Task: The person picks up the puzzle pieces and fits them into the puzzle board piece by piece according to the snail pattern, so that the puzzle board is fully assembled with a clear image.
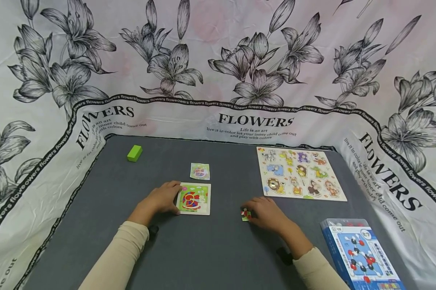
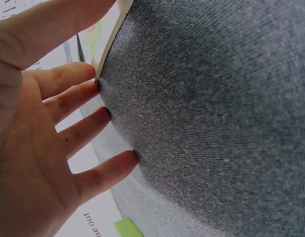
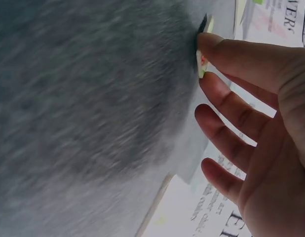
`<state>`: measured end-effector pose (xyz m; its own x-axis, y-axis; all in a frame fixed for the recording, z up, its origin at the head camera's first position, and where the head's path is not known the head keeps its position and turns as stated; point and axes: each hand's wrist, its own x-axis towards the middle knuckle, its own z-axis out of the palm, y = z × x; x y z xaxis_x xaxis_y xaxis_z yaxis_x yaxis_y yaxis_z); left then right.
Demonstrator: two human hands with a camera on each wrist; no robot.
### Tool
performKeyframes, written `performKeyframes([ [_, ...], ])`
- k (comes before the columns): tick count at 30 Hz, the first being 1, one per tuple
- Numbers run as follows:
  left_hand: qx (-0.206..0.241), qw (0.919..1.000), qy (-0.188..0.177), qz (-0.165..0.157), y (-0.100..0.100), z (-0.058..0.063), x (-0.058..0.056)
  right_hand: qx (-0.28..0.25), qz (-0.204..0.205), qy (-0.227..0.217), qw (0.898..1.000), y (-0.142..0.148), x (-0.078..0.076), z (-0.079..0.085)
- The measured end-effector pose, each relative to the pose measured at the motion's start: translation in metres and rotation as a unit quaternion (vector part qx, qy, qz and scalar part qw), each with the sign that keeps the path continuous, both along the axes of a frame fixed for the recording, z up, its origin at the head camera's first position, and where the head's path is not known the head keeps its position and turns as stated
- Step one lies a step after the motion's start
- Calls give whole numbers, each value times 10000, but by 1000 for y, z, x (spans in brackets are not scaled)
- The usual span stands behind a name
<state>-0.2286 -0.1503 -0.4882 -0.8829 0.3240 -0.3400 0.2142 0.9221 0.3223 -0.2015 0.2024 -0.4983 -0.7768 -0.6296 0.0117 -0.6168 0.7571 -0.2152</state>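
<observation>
A small square puzzle board [image 1: 208, 197] with a pale frame and a snail-like picture lies flat at the middle of the table. My left hand [image 1: 162, 198] holds its left side, thumb at the near corner and fingers at the far one. The left wrist view shows the board's thin edge [image 2: 112, 37] by the index fingertip, with the other fingers spread. To the right, my right hand [image 1: 266, 214] pinches a small red and green puzzle piece [image 1: 246, 215] just over the table. Thumb and index finger grip that piece [image 3: 203, 61] in the right wrist view.
Behind the puzzle board lies a small picture card [image 1: 200, 171]. A green block [image 1: 134, 153] sits at the far left. An animal puzzle board [image 1: 301, 173] occupies the back right, and a blue molecule-model box [image 1: 363, 253] stands near the right edge. Flower-print cloth [image 1: 189, 117] surrounds the table.
</observation>
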Motion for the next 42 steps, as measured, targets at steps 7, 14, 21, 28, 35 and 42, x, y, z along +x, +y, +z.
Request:
performKeyframes([
  [7, 25, 10000, -38, 12, 1, 2, 0, -129, 279, 235, 9993, -27, -5, 8],
  [14, -2, 10000, -32, -2, 1, 1, 0, -208, 580, 421, 9972, -63, -8, 7],
  [21, 61, 9999, 97, -46, 0, -2, -1, -316, 763, 547, 9951, -89, -12, -1],
  [28, 67, 9999, 123, -59, 0, -3, -2, -377, 678, 521, 9956, -103, -15, -9],
  [35, 38, 9998, 160, -59, -1, -3, -2, -391, 640, 585, 9955, -109, -19, -15],
  [42, 9, 9998, 192, -89, -3, -2, -1, -249, 668, 655, 9953, -114, -20, -18],
])
